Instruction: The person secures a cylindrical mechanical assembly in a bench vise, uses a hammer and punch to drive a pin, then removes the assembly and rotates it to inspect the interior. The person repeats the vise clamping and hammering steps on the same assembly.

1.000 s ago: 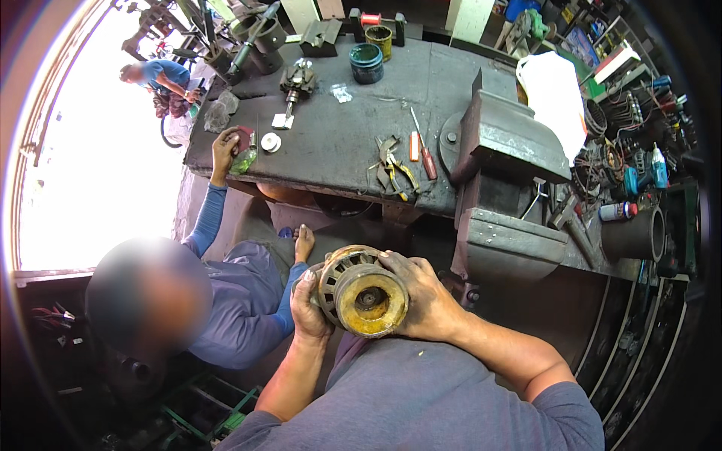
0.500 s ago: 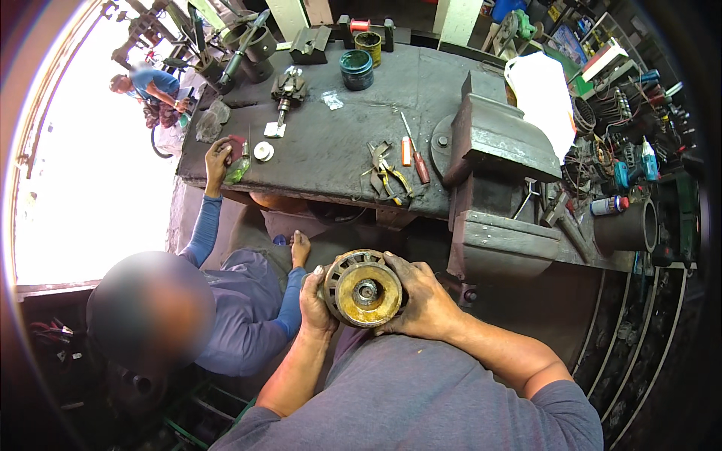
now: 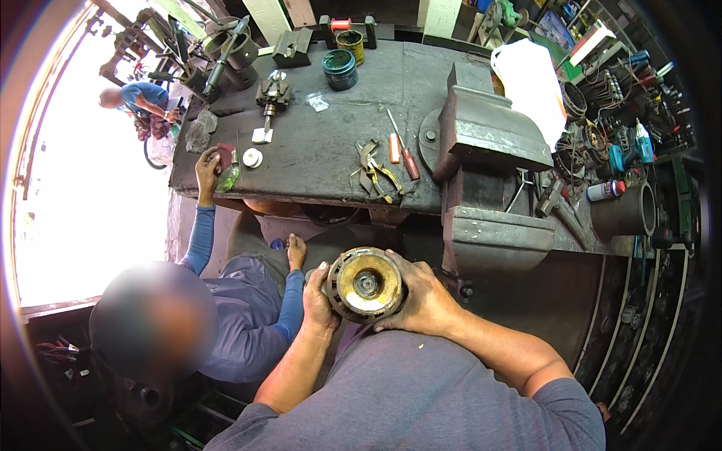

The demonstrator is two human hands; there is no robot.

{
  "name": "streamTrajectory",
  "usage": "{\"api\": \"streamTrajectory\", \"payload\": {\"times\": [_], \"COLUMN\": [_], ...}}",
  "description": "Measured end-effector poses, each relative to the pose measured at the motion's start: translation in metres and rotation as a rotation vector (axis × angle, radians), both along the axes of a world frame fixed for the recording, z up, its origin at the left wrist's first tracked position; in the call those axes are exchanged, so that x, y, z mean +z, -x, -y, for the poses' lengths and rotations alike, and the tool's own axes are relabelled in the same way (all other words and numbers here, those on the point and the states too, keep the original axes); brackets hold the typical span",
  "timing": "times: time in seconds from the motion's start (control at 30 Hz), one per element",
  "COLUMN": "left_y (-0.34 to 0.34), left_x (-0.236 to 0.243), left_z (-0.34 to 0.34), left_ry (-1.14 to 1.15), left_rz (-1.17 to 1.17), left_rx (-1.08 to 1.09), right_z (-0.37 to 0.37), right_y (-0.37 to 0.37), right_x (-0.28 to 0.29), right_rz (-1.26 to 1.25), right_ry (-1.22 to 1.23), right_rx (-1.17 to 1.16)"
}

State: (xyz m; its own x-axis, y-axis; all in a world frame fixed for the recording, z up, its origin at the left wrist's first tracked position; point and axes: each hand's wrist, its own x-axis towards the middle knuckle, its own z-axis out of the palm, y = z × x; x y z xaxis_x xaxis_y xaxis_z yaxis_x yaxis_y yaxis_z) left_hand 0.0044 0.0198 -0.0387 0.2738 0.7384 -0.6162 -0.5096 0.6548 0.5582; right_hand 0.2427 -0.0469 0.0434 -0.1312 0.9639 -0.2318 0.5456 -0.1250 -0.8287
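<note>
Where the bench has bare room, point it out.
The bench looks bare between the white spool and the pliers, and between the teal jar and the vise. Right of the vise is crowded: hammer, can, metal cylinder.

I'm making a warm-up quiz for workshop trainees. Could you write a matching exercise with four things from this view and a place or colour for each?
1. round metal part
2. pliers
3. jar
4. small round disc

A. dark blue-green
B. white
C. held between left hand and right hand
D. yellow-handled

Pairs: 1-C, 2-D, 3-A, 4-B
</note>
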Motion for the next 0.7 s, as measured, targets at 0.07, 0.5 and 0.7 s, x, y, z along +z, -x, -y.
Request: {"api": "streamTrajectory", "payload": {"times": [0.07,0.5,0.7], "left_y": [0.001,-0.001,0.001], "left_x": [-0.003,-0.015,-0.023], "left_z": [0.002,0.009,0.008], "left_ry": [-0.035,-0.032,0.031], "left_rz": [-0.037,0.165,0.078], "left_rx": [-0.007,0.014,0.031], "right_z": [0.001,0.002,0.002], "right_y": [0.0,0.0,0.001], "right_x": [0.0,0.006,0.003], "right_rz": [0.009,0.032,0.047], "right_ry": [0.003,-0.049,-0.016], "right_rx": [0.0,0.023,0.015]}}
